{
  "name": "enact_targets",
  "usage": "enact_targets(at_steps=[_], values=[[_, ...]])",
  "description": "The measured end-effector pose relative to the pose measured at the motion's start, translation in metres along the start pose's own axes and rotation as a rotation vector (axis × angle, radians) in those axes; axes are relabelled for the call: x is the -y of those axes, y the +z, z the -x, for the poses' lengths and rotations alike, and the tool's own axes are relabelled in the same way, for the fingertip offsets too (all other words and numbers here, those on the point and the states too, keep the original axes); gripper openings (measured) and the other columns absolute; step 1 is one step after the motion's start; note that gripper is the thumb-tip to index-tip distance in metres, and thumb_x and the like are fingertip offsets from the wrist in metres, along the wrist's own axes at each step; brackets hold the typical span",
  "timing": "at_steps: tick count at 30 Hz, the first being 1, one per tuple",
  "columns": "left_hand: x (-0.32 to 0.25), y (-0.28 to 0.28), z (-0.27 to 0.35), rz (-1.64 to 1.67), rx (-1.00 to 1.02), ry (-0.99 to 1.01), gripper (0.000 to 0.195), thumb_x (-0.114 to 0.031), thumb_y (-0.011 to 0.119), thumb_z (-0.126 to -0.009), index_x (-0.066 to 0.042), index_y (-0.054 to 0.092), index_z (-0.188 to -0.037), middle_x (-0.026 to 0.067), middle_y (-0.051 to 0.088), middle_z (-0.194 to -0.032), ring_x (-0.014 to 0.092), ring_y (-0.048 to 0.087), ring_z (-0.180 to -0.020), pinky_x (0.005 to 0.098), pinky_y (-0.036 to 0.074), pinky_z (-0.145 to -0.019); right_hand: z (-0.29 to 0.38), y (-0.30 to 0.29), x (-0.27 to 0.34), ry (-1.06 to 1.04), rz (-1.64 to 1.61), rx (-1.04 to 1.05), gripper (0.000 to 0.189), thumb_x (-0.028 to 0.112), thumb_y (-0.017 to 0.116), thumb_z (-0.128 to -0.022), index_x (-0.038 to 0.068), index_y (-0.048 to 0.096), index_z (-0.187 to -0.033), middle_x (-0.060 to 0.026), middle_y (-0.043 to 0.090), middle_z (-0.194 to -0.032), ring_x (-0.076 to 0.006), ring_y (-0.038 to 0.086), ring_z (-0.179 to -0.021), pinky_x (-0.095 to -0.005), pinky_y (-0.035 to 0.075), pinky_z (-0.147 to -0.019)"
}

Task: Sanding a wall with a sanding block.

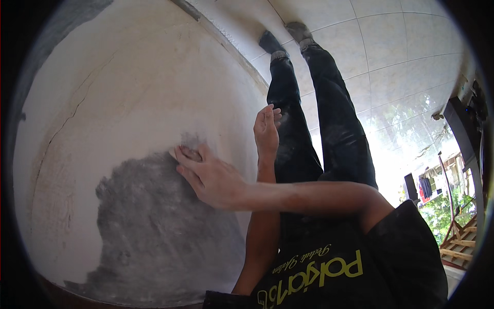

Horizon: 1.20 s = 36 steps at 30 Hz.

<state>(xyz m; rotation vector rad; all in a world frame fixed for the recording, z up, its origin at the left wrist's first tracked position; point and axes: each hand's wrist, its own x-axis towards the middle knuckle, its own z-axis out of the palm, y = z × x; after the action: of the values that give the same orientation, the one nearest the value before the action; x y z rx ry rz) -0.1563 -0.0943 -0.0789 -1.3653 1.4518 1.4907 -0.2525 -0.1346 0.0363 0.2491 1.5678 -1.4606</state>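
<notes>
My right hand [216, 177] reaches across my body and presses on a pale plastered wall [154, 89]. It grips a small pale flat piece [173, 154], whose edge shows by the fingertips; its kind is mostly hidden. Hand and forearm look dusted with white powder. Under and below this hand spreads a dark grey patch [154, 228] with a ragged, smeared outline. My left hand [268, 129] hangs in front of my dark trousers [287, 143], fingers loosely bent, with nothing visible in it. The right forearm passes over the left one.
A thin crack [77, 106] runs along the wall. A raised edge [231, 50] lines its foot, beside the glossy tiled floor [389, 50] where my feet [285, 36] stand. To the right, a bright opening shows hanging clothes [425, 187] and a slatted wooden structure [461, 243].
</notes>
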Motion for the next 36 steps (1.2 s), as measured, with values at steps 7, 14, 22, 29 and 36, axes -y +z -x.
enact_targets(at_steps=[7, 14, 22, 29, 36], values=[[0.002, 0.003, 0.003, 0.008, -0.002, 0.005, 0.041, -0.038, 0.045, -0.098, -0.003, 0.056, -0.115, 0.0093, 0.065, -0.103, 0.015, 0.060, -0.093, 0.0290, 0.048, -0.078, -0.016, -0.006, 0.006, 0.070, -0.047, 0.009, 0.040, 0.031, 0.039, -0.097, 0.015, 0.046, -0.134, -0.0240, 0.047, -0.109, -0.0395, 0.057, -0.099, -0.0477, 0.049, -0.084], [-0.001, 0.009, -0.001, -0.007, 0.014, 0.015, 0.042, -0.038, 0.045, -0.098, -0.002, 0.056, -0.116, 0.0098, 0.065, -0.103, 0.016, 0.061, -0.094, 0.0299, 0.048, -0.078, -0.044, -0.019, -0.006, 0.043, -0.033, -0.052, 0.040, 0.034, 0.040, -0.097, 0.014, 0.050, -0.130, -0.0226, 0.049, -0.106, -0.0387, 0.058, -0.092, -0.0448, 0.047, -0.082], [-0.002, 0.005, 0.002, -0.018, 0.023, 0.005, 0.042, -0.038, 0.044, -0.099, -0.002, 0.054, -0.119, 0.0113, 0.063, -0.107, 0.019, 0.059, -0.099, 0.0321, 0.047, -0.083, -0.028, -0.008, -0.018, -0.054, -0.034, -0.039, 0.041, 0.034, 0.039, -0.097, 0.012, 0.048, -0.131, -0.0228, 0.050, -0.105, -0.0386, 0.057, -0.090, -0.0462, 0.048, -0.081], [-0.004, 0.008, 0.000, -0.021, 0.013, 0.014, 0.041, -0.039, 0.046, -0.098, -0.003, 0.056, -0.116, 0.0097, 0.065, -0.103, 0.016, 0.061, -0.094, 0.0288, 0.047, -0.079, 0.003, 0.012, -0.025, -0.252, -0.021, -0.140, 0.041, 0.030, 0.037, -0.098, 0.013, 0.045, -0.134, -0.0228, 0.050, -0.103, -0.0385, 0.058, -0.086, -0.0470, 0.048, -0.080], [0.000, 0.010, 0.001, -0.002, 0.018, 0.015, 0.041, -0.039, 0.046, -0.098, -0.003, 0.056, -0.117, 0.0095, 0.065, -0.104, 0.016, 0.061, -0.094, 0.0284, 0.047, -0.079, -0.006, -0.001, -0.006, 0.025, 0.016, 0.061, 0.043, 0.033, 0.038, -0.098, 0.016, 0.043, -0.136, -0.0213, 0.050, -0.112, -0.0383, 0.058, -0.098, -0.0445, 0.047, -0.089]])
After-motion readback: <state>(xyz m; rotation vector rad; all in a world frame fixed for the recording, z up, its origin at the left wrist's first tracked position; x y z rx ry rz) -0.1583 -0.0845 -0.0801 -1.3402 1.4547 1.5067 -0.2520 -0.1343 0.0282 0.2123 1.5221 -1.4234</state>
